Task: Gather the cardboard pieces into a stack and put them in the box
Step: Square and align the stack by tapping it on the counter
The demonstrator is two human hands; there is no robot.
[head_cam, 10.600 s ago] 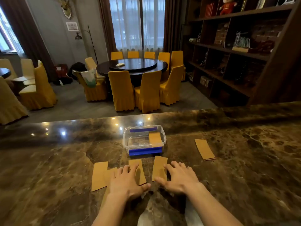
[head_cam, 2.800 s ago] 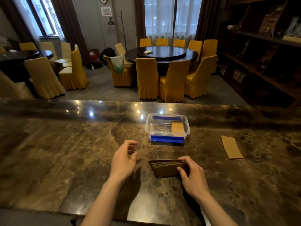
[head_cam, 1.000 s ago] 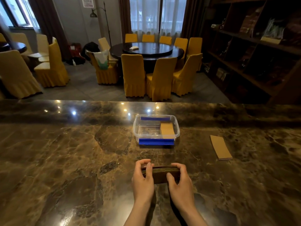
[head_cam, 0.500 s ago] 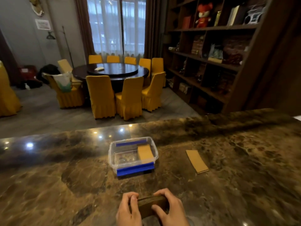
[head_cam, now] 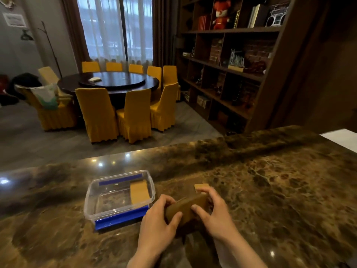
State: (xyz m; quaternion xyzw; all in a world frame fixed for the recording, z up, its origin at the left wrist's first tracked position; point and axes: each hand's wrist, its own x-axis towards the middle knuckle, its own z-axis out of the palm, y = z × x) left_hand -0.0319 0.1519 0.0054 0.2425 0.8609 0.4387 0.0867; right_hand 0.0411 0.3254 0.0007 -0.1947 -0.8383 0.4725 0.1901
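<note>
A stack of brown cardboard pieces point(head_cam: 187, 208) is held above the marble counter between both hands. My left hand point(head_cam: 156, 225) grips its left end and my right hand point(head_cam: 214, 213) grips its right end. Just beyond my right fingers lies a loose cardboard piece point(head_cam: 201, 186), mostly hidden by the hand and the stack. To the left stands a clear plastic box point(head_cam: 90, 194) with blue strips at front and back, and one cardboard piece point(head_cam: 139, 191) leans inside at its right side.
The dark marble counter point(head_cam: 280, 200) stretches wide to the right and left. A white sheet corner point(head_cam: 340, 138) shows at the far right edge. Beyond the counter are a round dining table point(head_cam: 108, 82) with yellow chairs and a bookshelf point(head_cam: 231, 60).
Both hands have carried the stack forward and to the right, up to the loose piece beside the box. The view has shifted a little to the right.
</note>
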